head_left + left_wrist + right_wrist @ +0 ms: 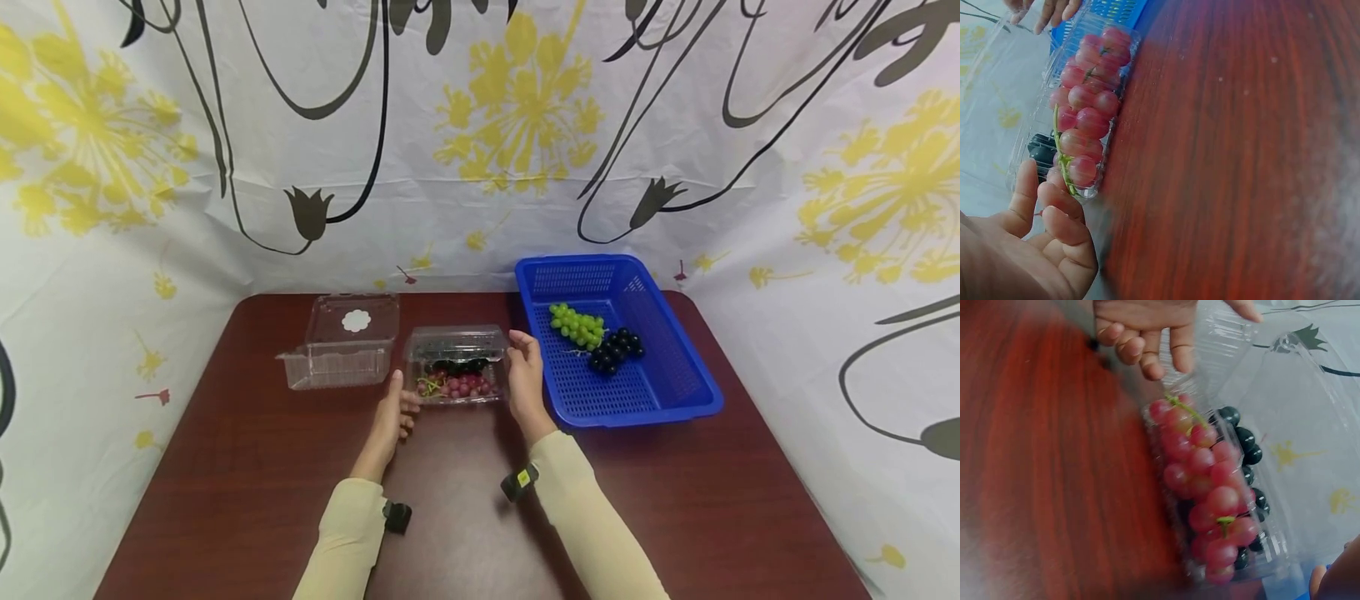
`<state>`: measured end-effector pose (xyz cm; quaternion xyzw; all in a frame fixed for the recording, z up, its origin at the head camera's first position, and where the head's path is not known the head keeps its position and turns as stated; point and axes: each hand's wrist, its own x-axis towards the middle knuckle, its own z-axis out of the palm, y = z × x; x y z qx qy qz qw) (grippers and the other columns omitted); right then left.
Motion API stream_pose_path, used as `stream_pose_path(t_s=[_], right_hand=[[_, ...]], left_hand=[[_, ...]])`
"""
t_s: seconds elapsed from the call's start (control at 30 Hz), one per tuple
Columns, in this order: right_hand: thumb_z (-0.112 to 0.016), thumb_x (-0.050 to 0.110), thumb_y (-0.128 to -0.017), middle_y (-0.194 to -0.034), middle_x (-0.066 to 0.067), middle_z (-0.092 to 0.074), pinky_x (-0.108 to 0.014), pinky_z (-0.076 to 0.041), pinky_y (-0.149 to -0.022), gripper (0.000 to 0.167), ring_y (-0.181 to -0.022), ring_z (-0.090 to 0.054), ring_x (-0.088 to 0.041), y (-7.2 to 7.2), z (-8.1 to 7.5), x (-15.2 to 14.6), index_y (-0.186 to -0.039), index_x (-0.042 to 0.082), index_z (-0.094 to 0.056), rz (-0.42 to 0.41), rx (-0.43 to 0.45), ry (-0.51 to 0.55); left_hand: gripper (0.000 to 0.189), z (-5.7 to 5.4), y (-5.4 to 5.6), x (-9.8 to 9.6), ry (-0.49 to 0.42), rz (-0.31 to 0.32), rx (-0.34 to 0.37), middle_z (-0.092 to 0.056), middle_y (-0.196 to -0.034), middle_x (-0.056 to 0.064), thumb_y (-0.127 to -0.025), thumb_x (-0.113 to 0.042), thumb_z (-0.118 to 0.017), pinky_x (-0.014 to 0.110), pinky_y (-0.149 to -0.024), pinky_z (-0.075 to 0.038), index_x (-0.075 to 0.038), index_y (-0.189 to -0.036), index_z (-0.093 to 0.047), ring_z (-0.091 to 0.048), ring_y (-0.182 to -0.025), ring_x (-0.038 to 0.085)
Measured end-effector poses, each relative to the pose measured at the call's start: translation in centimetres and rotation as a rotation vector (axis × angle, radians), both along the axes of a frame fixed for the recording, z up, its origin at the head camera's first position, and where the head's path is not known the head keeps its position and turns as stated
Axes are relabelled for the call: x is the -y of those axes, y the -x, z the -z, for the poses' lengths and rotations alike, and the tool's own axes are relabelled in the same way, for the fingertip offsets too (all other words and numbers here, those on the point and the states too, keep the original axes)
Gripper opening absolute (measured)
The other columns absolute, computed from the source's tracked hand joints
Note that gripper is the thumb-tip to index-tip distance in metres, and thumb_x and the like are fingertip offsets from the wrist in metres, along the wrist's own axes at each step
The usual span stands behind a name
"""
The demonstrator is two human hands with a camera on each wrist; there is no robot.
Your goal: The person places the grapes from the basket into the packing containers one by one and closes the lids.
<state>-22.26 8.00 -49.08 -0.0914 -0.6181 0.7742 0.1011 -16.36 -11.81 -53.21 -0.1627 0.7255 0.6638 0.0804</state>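
Observation:
In the head view, a clear plastic clamshell box [459, 402] sits mid-table with its lid [457, 335] raised at the back. Inside lie pink-red grapes [1088, 103] at the front and black grapes [1246, 440] behind them. My left hand [390, 414] is at the box's front left corner, palm turned inward, its loosely bent fingers close to the box end in the left wrist view. Along the right side of the box is my right hand [527, 379], its extended fingers up by the lid's edge. Only a bit of it shows in the right wrist view.
A second clear clamshell box [337, 367], lid up with a white label, stands to the left. On the right, a blue plastic basket [686, 367] contains green grapes [577, 326] and black grapes [617, 350]. Patterned cloth [480, 225] hangs behind the dark red table [465, 500].

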Motion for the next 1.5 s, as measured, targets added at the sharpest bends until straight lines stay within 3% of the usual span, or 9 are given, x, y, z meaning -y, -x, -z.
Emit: stream_pose_path(t_s=[0.1, 0.23, 0.5, 0.7, 0.9, 1.0, 1.17, 1.3, 1.5], right_hand=[[-0.038, -0.006, -0.093, -0.127, -0.021, -0.048, -0.025, -0.038, -0.09, 0.033, -0.115, -0.045, -0.031, -0.3, 0.7, -0.3, -0.124, -0.005, -0.048, -0.019, -0.016, -0.063], [-0.036, -0.008, -0.091, -0.133, -0.024, -0.046, -0.035, -0.035, -0.1, 0.037, -0.126, -0.043, -0.037, -1.1, 1.2, -0.7, -0.126, -0.006, -0.047, -0.05, -0.036, -0.164], [-0.033, -0.013, -0.087, -0.132, -0.024, -0.048, -0.044, -0.034, -0.103, 0.042, -0.125, -0.044, -0.037, -1.8, 2.8, -1.1, -0.125, -0.004, -0.047, -0.06, -0.055, -0.267], [-0.035, -0.017, -0.086, -0.131, -0.022, -0.049, -0.048, -0.034, -0.105, 0.046, -0.126, -0.045, -0.036, -2.1, 3.9, -1.4, -0.128, -0.001, -0.048, -0.049, -0.076, -0.365], [-0.039, -0.013, -0.09, -0.13, -0.026, -0.047, -0.051, -0.038, -0.103, 0.042, -0.124, -0.046, -0.039, -2.6, 4.8, -1.5, -0.13, -0.002, -0.043, -0.047, -0.013, -0.388], [-0.041, -0.007, -0.093, -0.124, -0.027, -0.05, -0.045, -0.042, -0.098, 0.036, -0.116, -0.051, -0.037, -2.8, 5.1, -1.6, -0.129, -0.006, -0.043, -0.041, 0.039, -0.383], [-0.045, 0.009, -0.099, -0.106, -0.022, -0.059, -0.03, -0.048, -0.074, 0.03, -0.083, -0.06, -0.026, -3.3, 5.4, -2.1, -0.122, -0.008, -0.051, -0.086, 0.158, -0.418], [-0.045, 0.02, -0.102, -0.083, -0.014, -0.061, -0.026, -0.047, -0.061, 0.03, -0.06, -0.055, -0.015, -3.4, 5.7, -2.6, -0.1, -0.006, -0.06, -0.156, 0.208, -0.44], [-0.045, 0.021, -0.102, -0.064, 0.001, -0.052, -0.023, -0.042, -0.055, 0.037, -0.055, -0.047, -0.01, -3.4, 5.8, -2.7, -0.073, 0.001, -0.055, -0.174, 0.199, -0.435]], left_hand=[[0.083, -0.1, 0.0, -0.1, 0.006, 0.01, -0.008, -0.061, -0.089, 0.012, -0.097, -0.067, -0.02, 0.028, -0.051, -0.038, 0.004, -0.101, -0.063, -0.048, -0.059, 0.014], [0.084, -0.1, 0.1, -0.2, 0.006, 0.016, -0.004, -0.061, -0.086, 0.009, -0.097, -0.068, -0.02, 0.028, -0.05, -0.038, 0.005, -0.102, -0.063, -0.048, -0.059, 0.014], [0.082, 0.0, 0.3, -0.4, 0.007, 0.015, 0.032, -0.061, -0.087, 0.007, -0.096, -0.068, -0.025, 0.027, -0.051, -0.039, 0.004, -0.104, -0.064, -0.048, -0.059, 0.013], [0.065, 0.3, 0.3, -0.5, 0.025, 0.016, 0.023, -0.061, -0.097, 0.014, -0.101, -0.053, -0.034, 0.025, -0.054, -0.04, 0.004, -0.107, -0.064, -0.047, -0.059, 0.011], [0.053, 0.7, 0.1, -0.4, 0.047, 0.014, 0.002, -0.061, -0.1, 0.016, -0.103, -0.042, -0.038, 0.024, -0.056, -0.041, 0.005, -0.108, -0.063, -0.047, -0.062, 0.011], [0.053, 0.8, 0.1, -0.3, 0.042, 0.023, -0.01, -0.061, -0.097, 0.014, -0.103, -0.042, -0.039, 0.023, -0.056, -0.041, 0.005, -0.107, -0.062, -0.047, -0.062, 0.011], [0.048, 1.0, 0.0, -0.2, 0.03, 0.039, -0.034, -0.059, -0.091, 0.01, -0.104, -0.037, -0.038, 0.022, -0.056, -0.041, 0.006, -0.108, -0.061, -0.047, -0.062, 0.011], [0.043, 1.1, 0.1, -0.2, 0.016, 0.045, -0.057, -0.06, -0.088, 0.01, -0.105, -0.03, -0.037, 0.022, -0.056, -0.04, 0.007, -0.108, -0.059, -0.047, -0.062, 0.011], [0.037, 1.1, 0.4, -0.4, 0.054, 0.039, -0.08, -0.059, -0.079, 0.005, -0.104, -0.025, -0.04, 0.024, -0.058, -0.04, 0.006, -0.103, -0.061, -0.047, -0.062, 0.012]])
